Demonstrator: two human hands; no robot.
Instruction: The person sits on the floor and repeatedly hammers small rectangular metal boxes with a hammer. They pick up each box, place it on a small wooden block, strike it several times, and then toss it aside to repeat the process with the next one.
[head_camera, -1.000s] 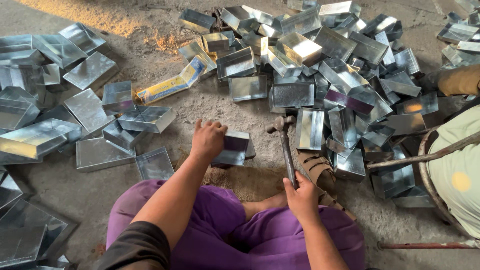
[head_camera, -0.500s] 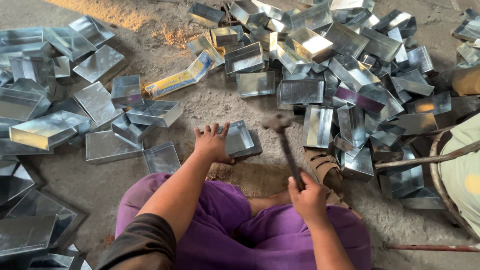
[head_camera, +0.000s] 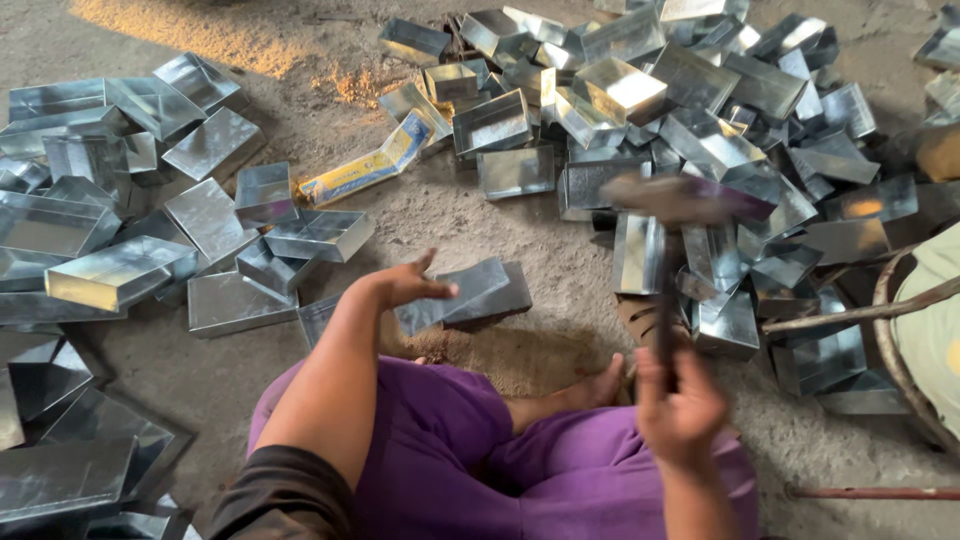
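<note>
Hands are kept apart: a hammer is gripped upright by the right hand. A metal tray on the floor is touched by the open left hand.

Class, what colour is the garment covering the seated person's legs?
Purple, plain with no pattern, seen clearly in the head view.

A rough metalworking workshop is shown by the bare, dusty concrete floor, on which dozens of shiny sheet-metal boxes are heaped and scattered, and by the hammer gripped over them.
</note>
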